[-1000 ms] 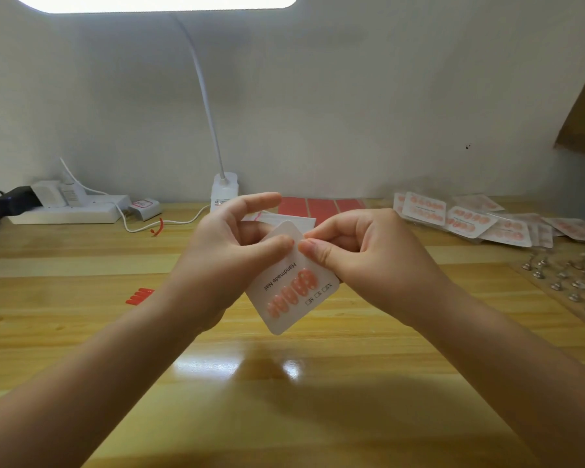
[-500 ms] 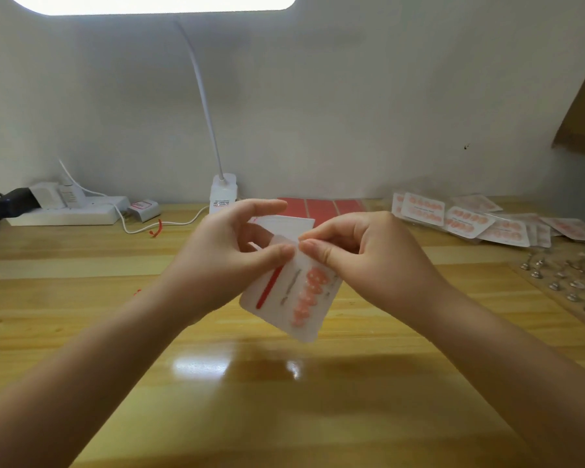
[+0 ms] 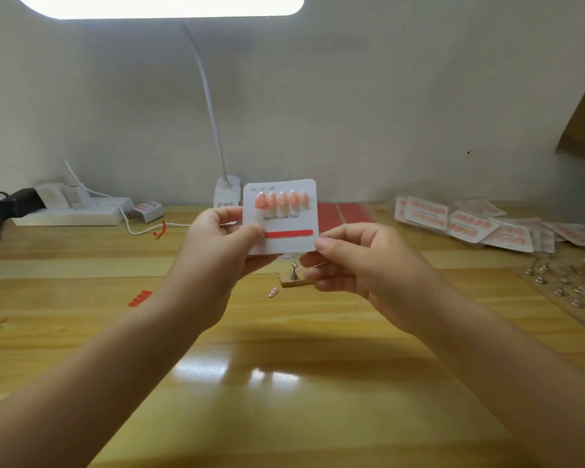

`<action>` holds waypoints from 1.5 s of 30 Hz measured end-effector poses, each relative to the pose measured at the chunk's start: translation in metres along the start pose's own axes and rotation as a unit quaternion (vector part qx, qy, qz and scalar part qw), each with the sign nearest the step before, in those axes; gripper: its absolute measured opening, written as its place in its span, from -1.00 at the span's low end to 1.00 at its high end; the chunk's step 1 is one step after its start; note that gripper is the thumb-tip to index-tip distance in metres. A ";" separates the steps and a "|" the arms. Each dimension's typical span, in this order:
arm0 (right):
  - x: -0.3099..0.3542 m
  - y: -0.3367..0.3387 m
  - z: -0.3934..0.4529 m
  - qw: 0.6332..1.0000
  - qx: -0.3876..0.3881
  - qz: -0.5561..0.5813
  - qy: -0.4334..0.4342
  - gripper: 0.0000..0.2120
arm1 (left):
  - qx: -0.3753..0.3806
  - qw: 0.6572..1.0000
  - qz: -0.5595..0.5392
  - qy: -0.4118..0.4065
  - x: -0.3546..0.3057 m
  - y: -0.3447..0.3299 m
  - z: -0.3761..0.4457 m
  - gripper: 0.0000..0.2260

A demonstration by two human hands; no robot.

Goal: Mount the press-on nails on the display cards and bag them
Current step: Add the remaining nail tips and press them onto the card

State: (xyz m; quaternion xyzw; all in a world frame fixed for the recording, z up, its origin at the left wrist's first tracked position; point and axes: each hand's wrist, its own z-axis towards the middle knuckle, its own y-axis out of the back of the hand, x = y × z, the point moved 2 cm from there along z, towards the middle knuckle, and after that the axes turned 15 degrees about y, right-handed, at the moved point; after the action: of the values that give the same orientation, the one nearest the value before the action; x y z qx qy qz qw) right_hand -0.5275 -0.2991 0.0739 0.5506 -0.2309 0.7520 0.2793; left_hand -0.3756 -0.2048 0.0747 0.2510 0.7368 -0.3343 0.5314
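Note:
I hold a white display card [image 3: 280, 238] upright over the desk, its face towards me. Several pink press-on nails [image 3: 281, 199] sit in a row across its top, above the print "Handmade Nail" and a red strip [image 3: 288, 233]. My left hand [image 3: 217, 258] grips the card's left edge, thumb on the front. My right hand [image 3: 362, 265] has curled fingers and pinches the lower right corner. One loose pink nail [image 3: 273, 292] lies on the desk below the card.
Under the card stands a small wooden block with a metal nail stand [image 3: 294, 276]. Finished cards [image 3: 470, 224] are piled at the back right, next to a board of metal stands [image 3: 568, 292]. Red sheets [image 3: 348, 212], red strip pieces [image 3: 140, 297], a lamp base [image 3: 227, 195] and a power strip [image 3: 71, 211] are also here.
The card has been turned from tilted to upright and lifted higher. My right hand moved from the card's top edge to its lower right corner. The block and loose nail now show.

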 end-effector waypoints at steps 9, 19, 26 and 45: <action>0.012 -0.005 -0.008 0.923 0.035 -0.339 0.179 -0.86 | -0.098 0.764 0.498 -0.398 -0.005 0.000 -0.015 -0.31; 0.014 -0.012 -0.014 0.921 0.059 -0.308 0.232 -0.86 | -0.013 0.870 0.371 -0.323 0.001 0.001 -0.010 -0.30; 0.013 -0.013 -0.015 0.934 0.056 -0.269 0.230 -0.86 | -0.013 0.873 0.362 -0.326 0.001 0.000 -0.008 -0.36; 0.015 -0.009 -0.014 0.976 0.018 -0.159 0.151 -0.85 | -0.109 0.685 0.432 -0.576 0.001 -0.004 -0.020 -0.67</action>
State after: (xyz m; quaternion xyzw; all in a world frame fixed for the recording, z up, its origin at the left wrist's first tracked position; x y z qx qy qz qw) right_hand -0.5346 -0.2809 0.0845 0.4657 -0.0822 0.7760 0.4173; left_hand -0.3912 -0.1928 0.0790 0.2398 0.1272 -0.0634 0.9604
